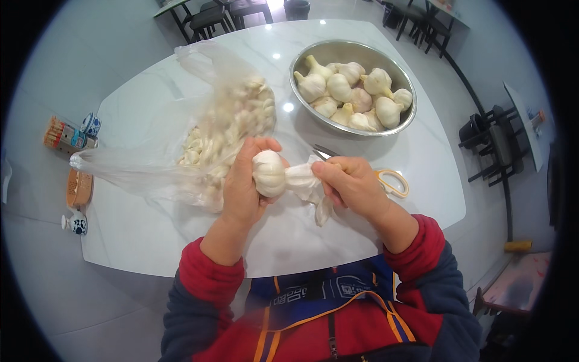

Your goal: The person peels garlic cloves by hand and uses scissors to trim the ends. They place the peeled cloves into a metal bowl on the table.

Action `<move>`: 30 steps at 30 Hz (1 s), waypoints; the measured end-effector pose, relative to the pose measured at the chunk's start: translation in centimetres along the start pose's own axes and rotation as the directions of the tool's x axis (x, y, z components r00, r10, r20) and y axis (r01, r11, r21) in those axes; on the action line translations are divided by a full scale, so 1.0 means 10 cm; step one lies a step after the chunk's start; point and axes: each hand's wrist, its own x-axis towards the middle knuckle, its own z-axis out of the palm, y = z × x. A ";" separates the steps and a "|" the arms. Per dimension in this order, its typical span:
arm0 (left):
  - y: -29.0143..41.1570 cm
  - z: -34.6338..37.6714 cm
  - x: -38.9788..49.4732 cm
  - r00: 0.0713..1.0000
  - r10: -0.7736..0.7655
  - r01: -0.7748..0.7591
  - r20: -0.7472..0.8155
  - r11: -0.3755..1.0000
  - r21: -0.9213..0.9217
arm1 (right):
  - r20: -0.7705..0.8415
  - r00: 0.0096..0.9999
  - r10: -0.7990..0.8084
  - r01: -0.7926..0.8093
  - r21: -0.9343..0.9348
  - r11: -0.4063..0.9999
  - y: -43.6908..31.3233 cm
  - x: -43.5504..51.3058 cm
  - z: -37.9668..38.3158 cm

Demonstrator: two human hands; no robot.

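Observation:
My left hand (244, 185) holds a white garlic bulb (269, 173) over the table, its stem end turned to the right. The fingers of my right hand (353, 183) pinch papery garlic skin (304, 177) that stretches from the bulb, with a loose strip hanging below. Partly behind my right hand lies a pair of scissors with a white and orange handle (404, 184); the blades point to the upper left. Beyond, a steel bowl (410, 118) holds several whole garlic bulbs (339, 88). To the left, a clear plastic bag (149, 174) contains many garlic cloves (239, 118).
The white marble-patterned table (135, 231) has curved edges. At its left edge stand a holder with chopsticks (68, 135), a blue and white lidded jar (92, 124), an orange basket (79, 188) and a small patterned pot (77, 223). Dark stools (209, 20) and other tables stand farther off.

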 end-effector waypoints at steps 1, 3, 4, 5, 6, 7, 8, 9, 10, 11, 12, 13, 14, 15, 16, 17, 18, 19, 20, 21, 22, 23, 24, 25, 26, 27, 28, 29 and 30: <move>-0.01 -0.01 0.00 0.999 0.000 0.003 -0.044 0.998 0.061 | -0.031 0.999 0.027 -0.030 -0.100 0.995 0.00 0.04 -0.03; -0.01 -0.03 0.03 0.997 0.014 0.000 -0.082 0.985 0.174 | -0.104 0.995 0.002 -0.023 -0.195 0.981 0.01 0.04 -0.07; -0.02 -0.03 0.02 0.992 0.034 0.003 -0.119 0.954 0.300 | -0.144 0.988 -0.046 0.017 -0.194 0.981 0.01 0.03 -0.09; -0.04 -0.03 0.03 0.987 0.067 0.000 -0.144 0.909 0.417 | -0.184 0.978 -0.094 0.057 -0.195 0.979 0.01 0.03 -0.10; -0.06 -0.03 0.04 0.980 0.113 -0.010 -0.167 0.853 0.522 | -0.167 0.956 -0.240 0.200 -0.229 0.953 0.03 0.03 -0.07; -0.08 -0.02 0.05 0.965 0.251 -0.145 -0.079 0.757 0.638 | -0.145 0.913 -0.382 0.338 -0.259 0.905 0.06 0.02 -0.01; -0.11 -0.01 0.09 0.924 0.383 -0.282 0.027 0.631 0.723 | -0.108 0.852 -0.512 0.466 -0.288 0.837 0.08 0.03 0.04; -0.13 0.00 0.11 0.861 0.487 -0.403 0.145 0.480 0.779 | -0.097 0.848 -0.522 0.471 -0.317 0.823 0.09 0.04 0.06; -0.15 0.01 0.10 0.871 0.466 -0.387 0.153 0.460 0.800 | -0.076 0.847 -0.526 0.472 -0.346 0.811 0.10 0.05 0.07; -0.16 0.02 0.08 0.881 0.445 -0.371 0.160 0.438 0.819 | -0.055 0.847 -0.529 0.474 -0.375 0.797 0.10 0.05 0.08; -0.18 0.03 0.07 0.887 0.430 -0.361 0.170 0.414 0.835 | -0.043 0.861 -0.508 0.458 -0.370 0.808 0.10 0.04 0.08; -0.18 0.03 0.06 0.886 0.424 -0.358 0.187 0.368 0.858 | -0.044 0.877 -0.478 0.426 -0.388 0.817 0.10 0.04 0.08; -0.18 0.04 0.05 0.883 0.422 -0.358 0.206 0.320 0.877 | -0.044 0.893 -0.449 0.394 -0.406 0.824 0.10 0.03 0.07; -0.18 0.04 0.04 0.876 0.424 -0.366 0.229 0.277 0.888 | -0.045 0.907 -0.418 0.363 -0.417 0.833 0.10 0.02 0.07; -0.17 0.05 0.04 0.873 0.419 -0.355 0.247 0.201 0.913 | -0.059 0.909 -0.413 0.351 -0.428 0.833 0.10 0.01 0.07; -0.17 0.05 0.04 0.867 0.420 -0.352 0.270 0.131 0.927 | -0.073 0.910 -0.409 0.340 -0.434 0.834 0.11 0.00 0.09; -0.17 0.06 0.04 0.860 0.421 -0.349 0.290 0.070 0.934 | -0.088 0.910 -0.405 0.329 -0.441 0.835 0.12 -0.01 0.11; -0.17 0.07 0.05 0.846 0.430 -0.361 0.316 0.027 0.932 | -0.092 0.882 -0.462 0.361 -0.496 0.789 0.13 -0.02 0.14; -0.19 0.08 0.06 0.831 0.441 -0.373 0.338 -0.007 0.928 | -0.092 0.851 -0.517 0.390 -0.550 0.739 0.14 -0.03 0.18; -0.20 0.10 0.07 0.811 0.459 -0.392 0.363 -0.035 0.920 | -0.091 0.824 -0.559 0.403 -0.600 0.691 0.15 -0.04 0.20; -0.22 0.11 0.08 0.797 0.470 -0.386 0.381 -0.090 0.918 | -0.078 0.808 -0.584 0.403 -0.649 0.645 0.16 -0.05 0.22; -0.23 0.13 0.08 0.775 0.485 -0.388 0.404 -0.138 0.911 | -0.070 0.799 -0.597 0.391 -0.694 0.605 0.16 -0.06 0.23; -0.25 0.14 0.08 0.753 0.501 -0.395 0.426 -0.174 0.902 | -0.064 0.790 -0.609 0.375 -0.737 0.563 0.17 -0.07 0.23; -0.26 0.15 0.07 0.775 0.483 -0.372 0.408 -0.173 0.912 | -0.053 0.788 -0.614 0.393 -0.724 0.567 0.17 -0.07 0.23; -0.27 0.16 0.06 0.795 0.470 -0.351 0.384 -0.160 0.923 | -0.039 0.786 -0.617 0.413 -0.710 0.570 0.17 -0.06 0.21; -0.27 0.16 0.05 0.813 0.459 -0.334 0.359 -0.139 0.932 | -0.025 0.783 -0.621 0.433 -0.695 0.573 0.17 -0.06 0.20; -0.27 0.15 0.05 0.820 0.441 -0.330 0.365 -0.156 0.931 | -0.020 0.807 -0.591 0.420 -0.683 0.597 0.17 -0.05 0.18; -0.26 0.15 0.05 0.825 0.426 -0.334 0.372 -0.164 0.928 | -0.015 0.828 -0.560 0.407 -0.671 0.620 0.16 -0.05 0.15; -0.26 0.15 0.05 0.828 0.416 -0.340 0.376 -0.161 0.926 | -0.009 0.849 -0.528 0.393 -0.659 0.642 0.17 -0.05 0.14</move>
